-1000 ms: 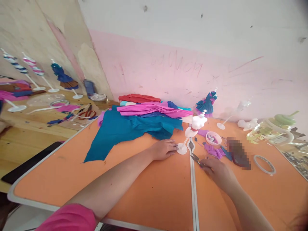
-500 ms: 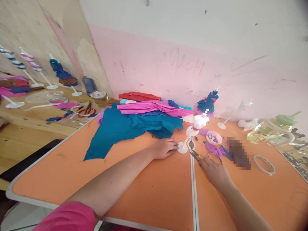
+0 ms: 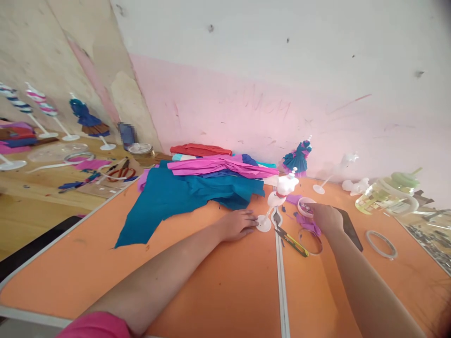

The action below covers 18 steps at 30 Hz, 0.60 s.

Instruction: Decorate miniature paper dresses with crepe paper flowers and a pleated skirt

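My left hand (image 3: pixel 237 226) lies low on the orange table with its fingers stretched out. Its fingertips touch the edge of the round base of a small white mannequin (image 3: pixel 287 186), which leans on its stand. To the right, my right hand (image 3: pixel 329 219) reaches over a small pink bowl (image 3: pixel 303 212) of small bits, an extended finger at its inside; I see nothing held, though the lower fingers are hidden. A yellow-and-dark cutting tool, which looks like thread snips (image 3: pixel 293 243), lies between my hands beside a thin ring (image 3: pixel 320 248).
Teal fabric (image 3: pixel 169 199) and folded pink fabric (image 3: pixel 221 165) lie behind my left hand. A mannequin in a teal dress (image 3: pixel 298 157) stands by the wall. At right are a dark phone-like slab (image 3: pixel 350 230), a tape roll (image 3: pixel 381 245) and a clear jug (image 3: pixel 384 195).
My right hand has let go of the snips, leaving them on the table, and has moved up and right to the pink bowl. My left hand stays by the mannequin base.
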{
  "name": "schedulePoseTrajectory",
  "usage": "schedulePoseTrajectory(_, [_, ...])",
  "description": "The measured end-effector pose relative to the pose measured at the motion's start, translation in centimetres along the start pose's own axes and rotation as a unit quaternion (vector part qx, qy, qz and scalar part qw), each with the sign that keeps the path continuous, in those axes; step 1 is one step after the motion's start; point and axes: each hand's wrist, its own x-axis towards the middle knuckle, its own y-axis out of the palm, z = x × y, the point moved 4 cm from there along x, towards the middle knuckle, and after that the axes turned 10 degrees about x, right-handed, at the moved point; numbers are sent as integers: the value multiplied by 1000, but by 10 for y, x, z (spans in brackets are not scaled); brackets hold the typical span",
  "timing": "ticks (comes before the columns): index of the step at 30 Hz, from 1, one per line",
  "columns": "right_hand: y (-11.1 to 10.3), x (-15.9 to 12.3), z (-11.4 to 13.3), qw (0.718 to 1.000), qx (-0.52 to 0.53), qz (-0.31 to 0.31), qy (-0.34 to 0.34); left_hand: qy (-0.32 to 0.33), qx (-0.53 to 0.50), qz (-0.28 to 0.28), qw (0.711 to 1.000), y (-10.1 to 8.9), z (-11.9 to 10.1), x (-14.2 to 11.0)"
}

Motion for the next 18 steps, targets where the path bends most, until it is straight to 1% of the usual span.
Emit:
schedulePoseTrajectory(3, [3, 0, 10, 1000, -10, -8, -19, -1, 0, -5, 1000, 2, 2, 0])
schedulePoseTrajectory(6, [4, -8, 29, 998, -2, -24, -59, 0, -1, -7, 1000, 3, 5, 0])
schedulePoseTrajectory(8, [13, -15, 42, 996, 7, -7, -92, 2, -2, -8, 1000, 2, 6, 0])
schedulePoseTrajectory(10, [27, -21, 53, 994, 11, 22, -111, 7, -4, -7, 1000, 0, 5, 1])
schedulePoseTrajectory(12, [43, -26, 59, 993, 9, 41, -107, 10, -6, -7, 1000, -3, 5, 2])
schedulePoseTrajectory(14, [54, -28, 62, 994, 8, 49, -96, 13, -6, -6, 1000, -5, 4, 3])
schedulePoseTrajectory(16, [56, -27, 63, 994, 11, 49, -93, 13, -6, -5, 1000, -7, 3, 3])
schedulePoseTrajectory(18, [48, -21, 58, 995, 16, 34, -88, 10, -5, -4, 1000, -8, 4, 3])
